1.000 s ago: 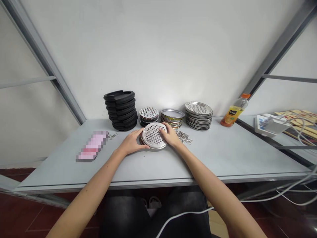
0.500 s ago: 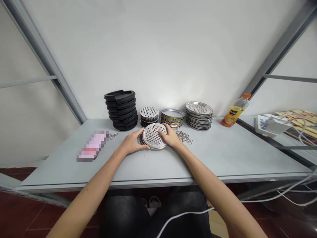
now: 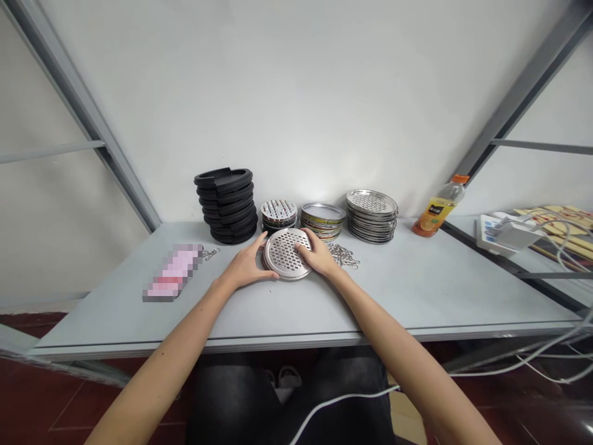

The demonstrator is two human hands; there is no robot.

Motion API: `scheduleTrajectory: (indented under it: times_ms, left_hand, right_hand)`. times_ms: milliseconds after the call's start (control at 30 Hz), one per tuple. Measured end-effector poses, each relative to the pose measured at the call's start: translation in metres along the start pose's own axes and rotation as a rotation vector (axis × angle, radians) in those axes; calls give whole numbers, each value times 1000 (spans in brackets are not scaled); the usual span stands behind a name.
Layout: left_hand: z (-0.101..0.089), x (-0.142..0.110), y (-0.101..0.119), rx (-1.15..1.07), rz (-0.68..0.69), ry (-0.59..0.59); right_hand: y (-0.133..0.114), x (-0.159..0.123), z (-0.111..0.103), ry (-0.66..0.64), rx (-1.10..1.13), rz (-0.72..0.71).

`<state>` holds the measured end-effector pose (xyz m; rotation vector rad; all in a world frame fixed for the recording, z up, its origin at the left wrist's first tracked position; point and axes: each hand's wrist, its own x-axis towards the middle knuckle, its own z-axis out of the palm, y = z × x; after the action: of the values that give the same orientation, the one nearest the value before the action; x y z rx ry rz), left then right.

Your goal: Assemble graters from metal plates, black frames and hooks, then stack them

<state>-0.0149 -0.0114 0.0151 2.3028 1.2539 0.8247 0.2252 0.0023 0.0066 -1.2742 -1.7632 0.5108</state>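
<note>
A round steel grater disc (image 3: 283, 253), punched with rows of holes and edged by a smooth rim, lies flat on the pale grey table (image 3: 370, 296). The left hand (image 3: 245, 266) presses against its left edge with the fingers spread. The right hand (image 3: 317, 254) lies over its right side, fingers spread and slightly curved. Neither pinches, and how firm the hold is I can't tell. Behind stand a stack of ribbed black rings (image 3: 227, 207), a short stack of patterned discs (image 3: 278, 216), a stack of rimmed lids (image 3: 323, 221) and a taller stack of steel discs (image 3: 371, 216). A tangle of metal links (image 3: 341, 255) lies just beside the right hand, and a plastic juice bottle (image 3: 438, 210) stands well to the right.
</note>
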Motion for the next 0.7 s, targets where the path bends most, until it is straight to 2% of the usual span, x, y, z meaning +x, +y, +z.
scheduleTrajectory:
  times_ms: [133, 400, 567, 700]
  left_hand:
    - [0, 1, -1, -7, 39, 35]
    - [2, 0, -5, 106, 17, -24]
    - [2, 0, -4, 105, -18, -79]
    - [1, -1, 0, 73, -31, -79]
  right_hand:
    - [-2, 0, -2, -6, 34, 11]
    - [4, -2, 7, -67, -152, 34]
    - [7, -3, 9, -84, -182, 23]
    - [10, -2, 10, -72, -185, -2]
